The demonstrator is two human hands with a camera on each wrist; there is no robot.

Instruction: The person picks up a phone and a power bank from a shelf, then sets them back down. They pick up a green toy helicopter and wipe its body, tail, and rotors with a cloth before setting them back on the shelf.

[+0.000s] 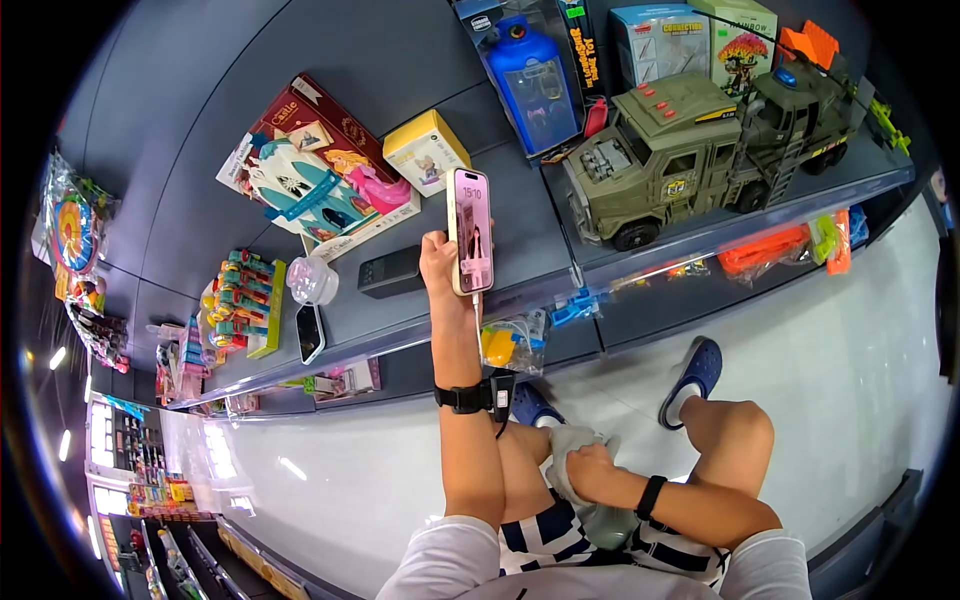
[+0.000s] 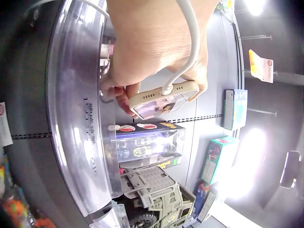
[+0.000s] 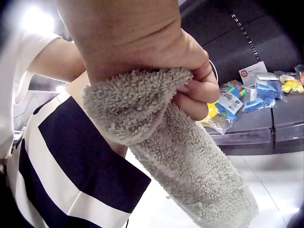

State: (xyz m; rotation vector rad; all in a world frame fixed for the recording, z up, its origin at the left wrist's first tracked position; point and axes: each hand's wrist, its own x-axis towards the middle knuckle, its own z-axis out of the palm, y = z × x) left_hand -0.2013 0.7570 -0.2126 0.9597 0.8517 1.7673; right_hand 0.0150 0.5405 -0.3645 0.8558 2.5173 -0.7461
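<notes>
In the head view my left hand (image 1: 438, 262) grips a phone (image 1: 472, 230) in a light case, its lit screen facing up and a white cable (image 1: 478, 325) plugged into its lower end. The left wrist view shows the fingers of the left hand (image 2: 152, 52) around the edges of the phone (image 2: 164, 100), with the cable (image 2: 190, 42) running past the wrist. My right hand (image 1: 592, 474) holds a grey cloth (image 1: 570, 450) over my lap. Close up in the right wrist view, the fingers of the right hand (image 3: 197, 90) curl into the fluffy cloth (image 3: 190, 161), which hangs down.
On the shelf (image 1: 520, 200) stand a green toy truck (image 1: 680, 170), a castle box (image 1: 320, 180), a yellow box (image 1: 427, 150), a black box (image 1: 390, 272), a clear jar (image 1: 312, 280) and another phone (image 1: 310, 333). Bagged toys (image 1: 765, 252) lie on the lower shelf.
</notes>
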